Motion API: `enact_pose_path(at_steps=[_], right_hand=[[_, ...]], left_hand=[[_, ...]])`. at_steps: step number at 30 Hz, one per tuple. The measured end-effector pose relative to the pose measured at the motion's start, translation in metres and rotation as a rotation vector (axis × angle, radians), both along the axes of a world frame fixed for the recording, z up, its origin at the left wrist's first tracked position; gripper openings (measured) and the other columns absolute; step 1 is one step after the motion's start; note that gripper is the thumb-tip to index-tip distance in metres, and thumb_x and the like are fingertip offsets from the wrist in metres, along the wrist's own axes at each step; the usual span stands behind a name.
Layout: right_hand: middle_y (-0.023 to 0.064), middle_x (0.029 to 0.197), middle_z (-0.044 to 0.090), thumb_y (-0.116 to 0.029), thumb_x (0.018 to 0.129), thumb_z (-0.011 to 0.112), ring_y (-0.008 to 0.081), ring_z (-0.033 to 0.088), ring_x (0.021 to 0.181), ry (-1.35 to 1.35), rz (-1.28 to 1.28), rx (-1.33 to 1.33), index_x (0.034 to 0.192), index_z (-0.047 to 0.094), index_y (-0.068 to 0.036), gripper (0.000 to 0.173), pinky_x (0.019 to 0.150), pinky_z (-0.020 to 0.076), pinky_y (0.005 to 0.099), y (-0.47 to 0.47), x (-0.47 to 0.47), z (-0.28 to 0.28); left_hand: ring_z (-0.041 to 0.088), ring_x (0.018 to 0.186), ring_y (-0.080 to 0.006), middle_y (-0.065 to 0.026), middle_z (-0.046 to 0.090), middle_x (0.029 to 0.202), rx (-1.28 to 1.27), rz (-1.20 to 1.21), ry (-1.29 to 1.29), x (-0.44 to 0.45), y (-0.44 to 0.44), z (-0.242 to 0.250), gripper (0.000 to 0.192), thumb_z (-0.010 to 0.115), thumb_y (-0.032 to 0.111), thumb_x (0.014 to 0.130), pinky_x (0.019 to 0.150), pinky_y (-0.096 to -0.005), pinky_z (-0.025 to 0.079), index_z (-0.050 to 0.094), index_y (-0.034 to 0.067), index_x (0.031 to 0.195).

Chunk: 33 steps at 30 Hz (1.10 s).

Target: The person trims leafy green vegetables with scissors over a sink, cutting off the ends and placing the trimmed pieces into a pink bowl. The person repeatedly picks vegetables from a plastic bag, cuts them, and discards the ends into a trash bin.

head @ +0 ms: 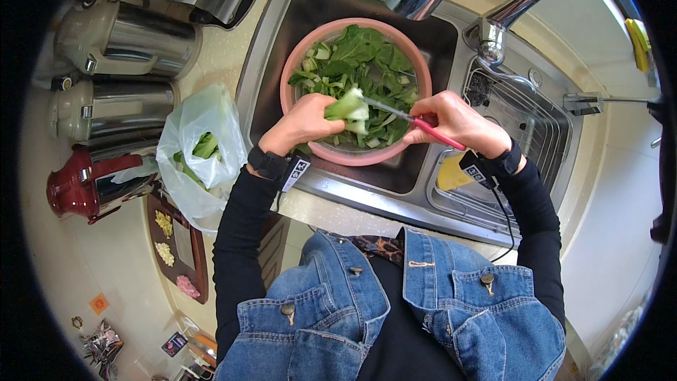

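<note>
Over a round pink plastic basin [421, 61] in the left bowl of the sink, my left hand [307, 120] grips a bunch of leafy green stalks [349, 108] by one side, with the pale ends facing right. My right hand [449, 116] holds a small knife with a pink-red handle [439, 133]. Its thin blade points up and left, its tip close to the pale ends. Cut green leaves and stalk pieces [359, 47] lie in the basin below both hands. Left of the sink, a thin plastic bag [203, 111] holds more green stalks [206, 147].
A chrome faucet [489, 37] rises behind the sink. The right bowl holds a wire rack [550, 143] and something yellow [454, 172]. Several vacuum flasks [132, 42] lie across the left of the view. A brown cutting board [182, 275] bears chopped food and a cleaver blade [184, 243].
</note>
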State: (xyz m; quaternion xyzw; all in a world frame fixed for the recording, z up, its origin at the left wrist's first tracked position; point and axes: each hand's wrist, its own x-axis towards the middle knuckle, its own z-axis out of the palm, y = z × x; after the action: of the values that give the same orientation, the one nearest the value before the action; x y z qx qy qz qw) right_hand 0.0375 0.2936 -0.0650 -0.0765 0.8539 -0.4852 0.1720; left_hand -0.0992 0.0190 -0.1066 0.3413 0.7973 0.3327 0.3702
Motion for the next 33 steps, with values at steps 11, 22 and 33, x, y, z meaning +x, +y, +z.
enact_pose_path(at_steps=[11, 22, 33], right_hand=[[0.0203, 0.067, 0.056, -0.057, 0.088, 0.067, 0.0356, 0.059, 0.064, -0.099, -0.111, 0.005, 0.089, 0.058, 0.003, 0.061, 0.061, 0.0453, 0.0432, -0.020, 0.027, -0.005], [0.0235, 0.076, 0.063, -0.060, 0.088, 0.064, 0.0431, 0.063, 0.075, -0.033, -0.048, -0.022, 0.086, 0.062, 0.002, 0.062, 0.066, 0.0482, 0.0474, -0.057, 0.007, -0.029], [0.0224, 0.058, 0.054, -0.039, 0.083, 0.079, 0.0402, 0.055, 0.055, 0.004, -0.193, 0.044, 0.069, 0.063, 0.003, 0.047, 0.053, 0.0430, 0.0429, -0.044, 0.008, -0.044]], left_hand=[[0.055, 0.072, -0.0121, -0.0039, 0.057, 0.086, 0.441, 0.527, -1.031, 0.011, -0.016, 0.000, 0.022, 0.066, 0.015, 0.093, 0.064, -0.0268, 0.045, 0.061, -0.001, 0.106], [0.049, 0.063, -0.0112, -0.0069, 0.056, 0.087, 0.255, 0.171, -1.502, 0.022, -0.001, -0.007, 0.019, 0.052, 0.015, 0.097, 0.058, -0.0269, 0.040, 0.059, -0.002, 0.094], [0.059, 0.069, -0.0127, -0.0064, 0.061, 0.090, 0.134, 0.438, -1.152, 0.004, -0.006, -0.014, 0.022, 0.063, 0.020, 0.095, 0.064, -0.0284, 0.051, 0.062, 0.000, 0.105]])
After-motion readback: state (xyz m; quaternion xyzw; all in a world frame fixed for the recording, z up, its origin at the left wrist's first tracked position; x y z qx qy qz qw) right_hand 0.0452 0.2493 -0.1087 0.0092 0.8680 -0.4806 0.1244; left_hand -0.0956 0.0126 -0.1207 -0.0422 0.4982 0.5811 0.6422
